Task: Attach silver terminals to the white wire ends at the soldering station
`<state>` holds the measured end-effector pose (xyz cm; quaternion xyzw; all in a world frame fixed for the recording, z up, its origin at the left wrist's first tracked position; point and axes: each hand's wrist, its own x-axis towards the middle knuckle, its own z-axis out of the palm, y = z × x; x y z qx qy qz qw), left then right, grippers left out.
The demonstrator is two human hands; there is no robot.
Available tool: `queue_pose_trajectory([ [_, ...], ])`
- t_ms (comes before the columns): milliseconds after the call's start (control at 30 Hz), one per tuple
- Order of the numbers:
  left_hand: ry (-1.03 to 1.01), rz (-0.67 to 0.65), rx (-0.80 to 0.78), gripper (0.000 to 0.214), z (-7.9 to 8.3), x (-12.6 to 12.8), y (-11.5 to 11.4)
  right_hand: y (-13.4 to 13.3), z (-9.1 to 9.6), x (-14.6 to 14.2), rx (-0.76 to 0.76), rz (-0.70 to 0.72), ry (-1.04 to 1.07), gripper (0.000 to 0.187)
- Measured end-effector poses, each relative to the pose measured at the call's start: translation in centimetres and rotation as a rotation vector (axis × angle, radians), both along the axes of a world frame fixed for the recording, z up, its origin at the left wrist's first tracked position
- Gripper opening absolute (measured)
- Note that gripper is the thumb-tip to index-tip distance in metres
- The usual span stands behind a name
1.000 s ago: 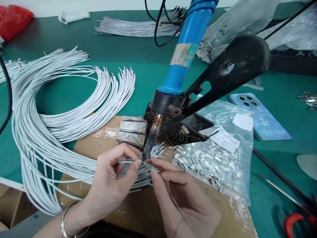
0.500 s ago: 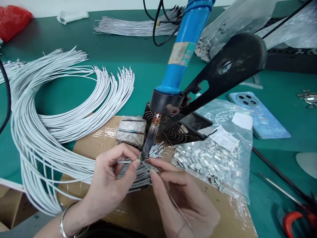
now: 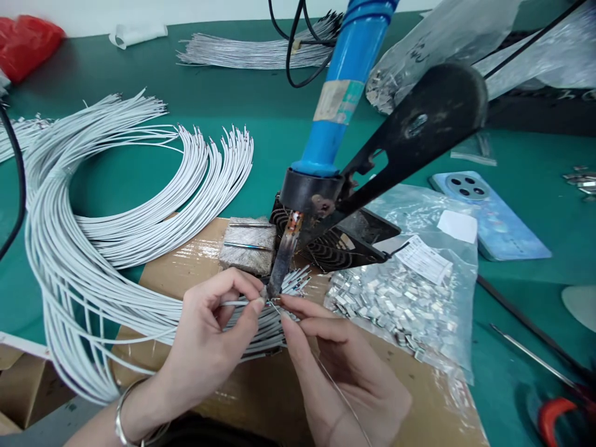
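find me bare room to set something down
The green table is bare between the white wires, the back bundle and the blue iron, and right of the phone. Crowded around the iron's tip: left hand, right hand, wire ends, parts bag.

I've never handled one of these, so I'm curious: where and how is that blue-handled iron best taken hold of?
Probably round the thick, rounded blue handle, above the black collar, coming from the left: the black bracket spreads out on the right. The handle slants upward, leaving its upper length exposed. I'd avoid the discoloured metal shaft below, which may be hot.
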<state>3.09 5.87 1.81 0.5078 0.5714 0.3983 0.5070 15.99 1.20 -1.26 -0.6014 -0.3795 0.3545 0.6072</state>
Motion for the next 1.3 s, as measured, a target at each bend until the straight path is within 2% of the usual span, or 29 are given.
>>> queue_pose_trajectory([
  [333,0.012,-0.028,0.022,0.012,-0.1,-0.2,0.0,0.0,-0.3,0.5,0.061,0.047,-0.067,0.014],
  [633,0.003,-0.013,0.032,0.012,-0.3,0.0,0.2,-0.1,-0.4,0.3,0.009,0.035,-0.037,0.016],
  [967,-0.014,-0.028,-0.017,0.013,-0.5,-0.3,-0.9,-1.1,-0.5,0.2,-0.003,0.054,0.020,0.016],
  [1067,0.022,-0.074,-0.049,0.015,-1.0,-0.5,-2.4,-1.5,-0.9,1.5,0.002,-0.029,-0.031,0.004],
  [1133,0.081,-0.168,-0.071,0.015,-1.4,-0.9,-3.8,-1.9,-1.6,3.1,0.015,-0.188,-0.003,0.006],
  [1200,0.126,-0.297,-0.052,0.015,-2.0,-1.7,-5.5,-2.4,-2.5,5.2,0.106,-0.310,0.147,0.021],
  [1300,0.208,-0.400,0.166,0.016,-2.9,-3.7,-7.9,-3.4,-3.9,8.1,0.080,-0.354,0.222,0.043],
])
